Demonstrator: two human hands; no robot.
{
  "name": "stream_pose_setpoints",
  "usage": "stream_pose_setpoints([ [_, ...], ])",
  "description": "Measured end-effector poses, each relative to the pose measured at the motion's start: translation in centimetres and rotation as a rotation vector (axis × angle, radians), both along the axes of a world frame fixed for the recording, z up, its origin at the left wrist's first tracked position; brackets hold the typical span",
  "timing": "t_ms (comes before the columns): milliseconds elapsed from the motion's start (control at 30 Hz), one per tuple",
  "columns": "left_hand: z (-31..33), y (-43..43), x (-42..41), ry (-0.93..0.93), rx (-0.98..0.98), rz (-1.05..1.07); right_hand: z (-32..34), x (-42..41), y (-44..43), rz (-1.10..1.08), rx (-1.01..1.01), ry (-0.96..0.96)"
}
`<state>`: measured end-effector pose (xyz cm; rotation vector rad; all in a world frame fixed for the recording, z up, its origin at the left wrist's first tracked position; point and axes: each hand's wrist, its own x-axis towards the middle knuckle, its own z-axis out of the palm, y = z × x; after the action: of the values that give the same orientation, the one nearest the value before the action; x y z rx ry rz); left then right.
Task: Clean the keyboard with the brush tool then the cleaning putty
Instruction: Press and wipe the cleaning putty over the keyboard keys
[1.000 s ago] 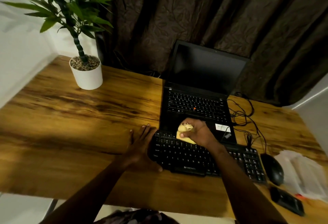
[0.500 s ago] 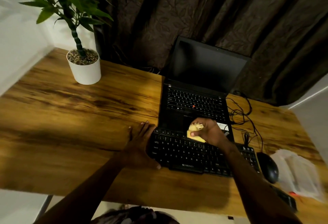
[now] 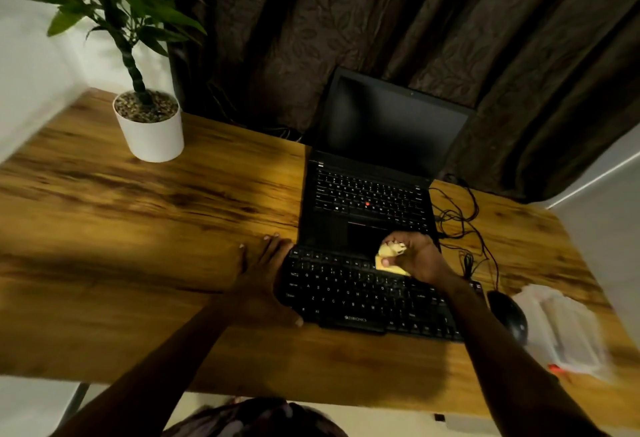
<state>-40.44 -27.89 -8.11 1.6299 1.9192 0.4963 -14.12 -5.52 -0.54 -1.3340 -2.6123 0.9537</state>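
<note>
Right hand [image 3: 419,256] has carried the putty [image 3: 386,261] rightward along the far rows of the keyboard [image 3: 346,294], gripping it. Left hand [image 3: 263,277] lies flat, fingers straight, bracing the keyboard's left end by the near edge of the surface [image 3: 138,228]. Putty stage judged underway; nearer rows apparently remain.

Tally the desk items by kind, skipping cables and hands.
laptop: 1
keyboard: 1
mouse: 1
putty: 1
plant: 1
plastic pack: 1
Total: 6

Potted plant [image 3: 149,124], open laptop [image 3: 374,173], mouse [image 3: 509,318] on desk [image 3: 138,228].
</note>
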Motion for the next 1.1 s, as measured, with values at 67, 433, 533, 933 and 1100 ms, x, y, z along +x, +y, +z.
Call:
stream_pose_setpoints([
  [67,0.3,0.0,0.0,-0.003,-0.009,-0.004,-0.4,-1.1,-0.4,0.017,-0.007,0.027],
  [433,-0.2,0.1,0.1,0.040,-0.031,0.028,0.1,5.1,1.3,-0.028,0.056,-0.038],
  [533,-0.2,0.2,0.0,0.049,-0.048,0.021,-0.2,4.1,0.8,-0.015,0.071,0.037],
  [933,-0.3,0.3,-0.2,0.022,-0.037,-0.003,-1.2,7.3,1.7,-0.040,0.126,-0.094],
  [1100,-0.1,0.4,-0.1,0.012,-0.046,0.008,-1.5,6.7,1.2,-0.020,0.152,-0.032],
])
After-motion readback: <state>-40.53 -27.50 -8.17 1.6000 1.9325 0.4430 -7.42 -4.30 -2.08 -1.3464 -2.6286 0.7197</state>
